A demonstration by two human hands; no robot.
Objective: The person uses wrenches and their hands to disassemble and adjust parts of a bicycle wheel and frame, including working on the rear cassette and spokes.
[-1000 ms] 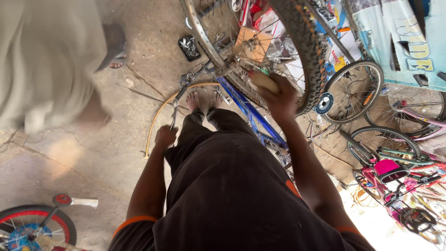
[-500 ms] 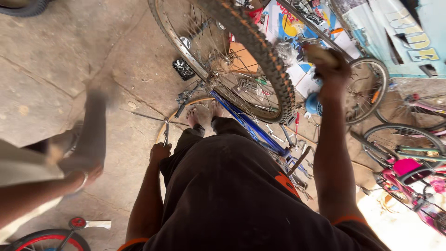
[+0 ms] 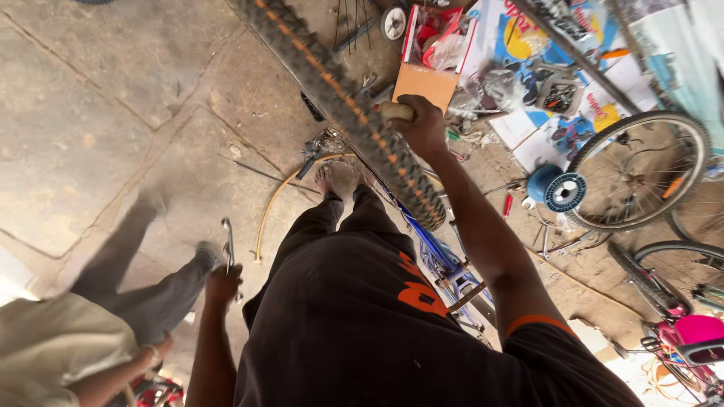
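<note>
My right hand (image 3: 421, 124) grips the knobby black bicycle tyre with an orange stripe (image 3: 339, 90), raised high in front of me and seen nearly edge-on. Down by my left hip, my left hand (image 3: 223, 285) holds a metal wrench (image 3: 227, 243) that points upward. Below the wheel lies a blue bicycle frame (image 3: 437, 256), partly hidden by my black clothes. My bare feet (image 3: 339, 177) stand on the concrete floor.
Another person in light clothes (image 3: 83, 332) walks by at lower left, blurred. An orange cardboard box (image 3: 434, 53), a blue spool (image 3: 556, 188), loose wheels (image 3: 641, 169), a pink bicycle (image 3: 690, 335) and scattered tools fill the right side. A thin curved rim strip (image 3: 275, 200) lies on the floor.
The wheel has swung from showing its spokes to nearly edge-on. My left hand now shows the wrench. The passer-by has moved further toward the lower left.
</note>
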